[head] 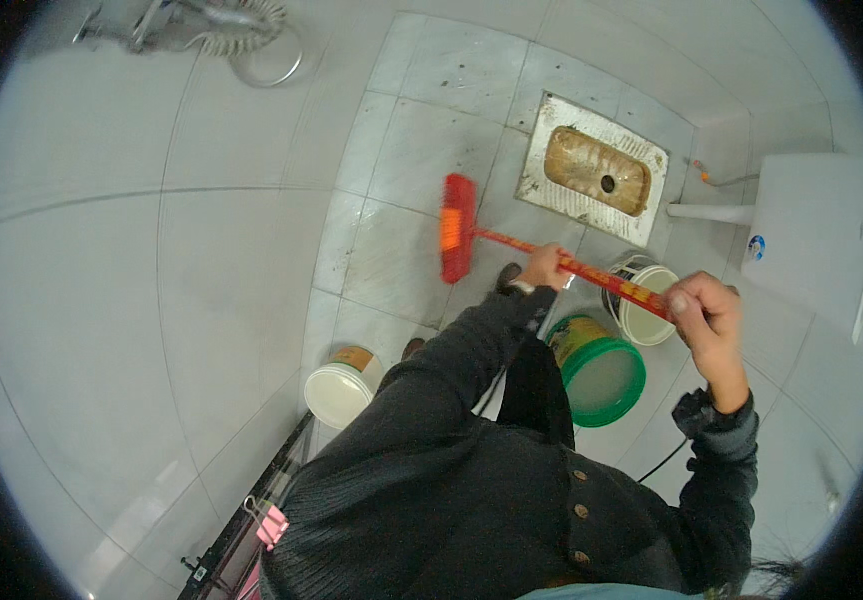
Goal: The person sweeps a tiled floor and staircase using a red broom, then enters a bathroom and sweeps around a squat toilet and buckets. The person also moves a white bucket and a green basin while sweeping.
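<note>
Both of my hands grip the long red and yellow handle of a broom. My right hand is closed around its upper end, at the right. Lower down the shaft, nearer the head, sits my left hand. The red broom head, with an orange patch in its bristles, is over the grey floor tiles on the left; I cannot tell whether it touches them. Beyond the handle lies a ceramic squat toilet, its basin stained brown and its rim dirty.
A green-rimmed bucket of cloudy liquid stands by my legs, beside a white bucket under the handle. Another white bucket is at left. A white cistern hangs right. A shower hose and a pink binder clip are visible.
</note>
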### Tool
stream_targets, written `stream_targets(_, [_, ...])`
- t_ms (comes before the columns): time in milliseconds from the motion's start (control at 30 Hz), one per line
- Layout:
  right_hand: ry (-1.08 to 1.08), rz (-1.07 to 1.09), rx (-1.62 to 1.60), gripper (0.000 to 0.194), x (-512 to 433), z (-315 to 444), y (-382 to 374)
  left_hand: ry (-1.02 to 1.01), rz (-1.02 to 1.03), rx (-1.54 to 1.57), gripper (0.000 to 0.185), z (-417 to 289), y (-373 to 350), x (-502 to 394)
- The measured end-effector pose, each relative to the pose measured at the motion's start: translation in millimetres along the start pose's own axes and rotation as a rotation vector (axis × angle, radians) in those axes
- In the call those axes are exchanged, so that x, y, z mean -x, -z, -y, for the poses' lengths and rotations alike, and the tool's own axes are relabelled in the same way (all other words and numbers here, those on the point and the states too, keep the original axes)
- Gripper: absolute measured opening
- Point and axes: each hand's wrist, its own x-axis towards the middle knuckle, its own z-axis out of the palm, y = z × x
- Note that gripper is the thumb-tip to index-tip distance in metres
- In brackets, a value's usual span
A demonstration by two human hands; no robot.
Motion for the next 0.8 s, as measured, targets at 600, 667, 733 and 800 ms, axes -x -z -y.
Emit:
stream_targets(600, [0.195,-0.265,-0.391,0.023,21.1,-2.8,127.0,0.185,-0.044,0.351,0.017,-130.4,-26.8,-60.7])
stream_targets(667, [0.116,-0.125,-0.404,0.014,0.4,-19.0,100.7,0.261,-0.192,0.174,0.024,-97.0,7.9,-25.4])
stream_targets(733, [0.121,0.084,-0.219,0.009,-26.1,-28.7,65.5,0.401,-0.216,0.124,0.028,-59.7,45.7,8.4])
stream_targets(800, [0.075,0.27,-0.207,0.011,-50.7,-28.8,17.4,0.519,-0.227,0.068,0.03,-23.5,80.2,43.9])
